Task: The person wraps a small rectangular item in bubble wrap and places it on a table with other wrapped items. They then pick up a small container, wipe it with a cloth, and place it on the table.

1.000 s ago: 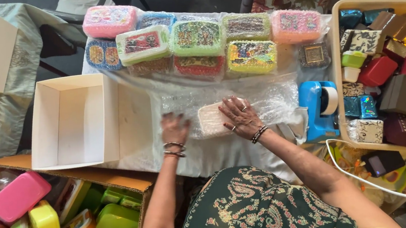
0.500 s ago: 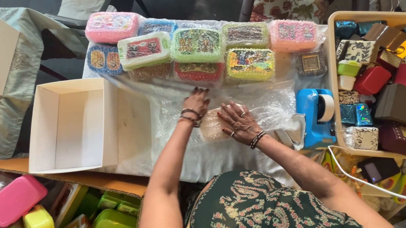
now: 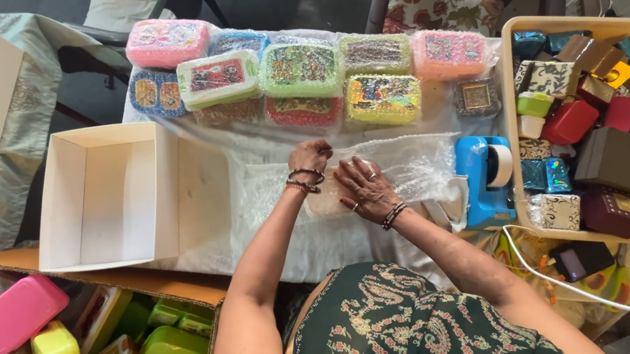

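The left hand point(image 3: 310, 157) was curled over the far edge of a small pale box point(image 3: 329, 200) wrapped in bubble wrap point(image 3: 407, 172), its fingers bent down and pinching the clear film against the box's top. The right hand point(image 3: 365, 190) lay flat and open on the box, palm down, fingers spread toward the left, pressing the wrap onto it rather than clutching it. The box sat on the white cloth-covered table point(image 3: 255, 198), directly beneath both hands and mostly hidden by them, with the loose wrap trailing off to the right. Just past that wrap stood a blue tape dispenser point(image 3: 485, 180). To the left, near but apart, lay an open white cardboard box point(image 3: 112, 192). Beyond the hands, a cluster of colourful wrapped containers point(image 3: 301, 74) lined the table's far side. A tray of small gift boxes point(image 3: 594, 119) sat at the right.
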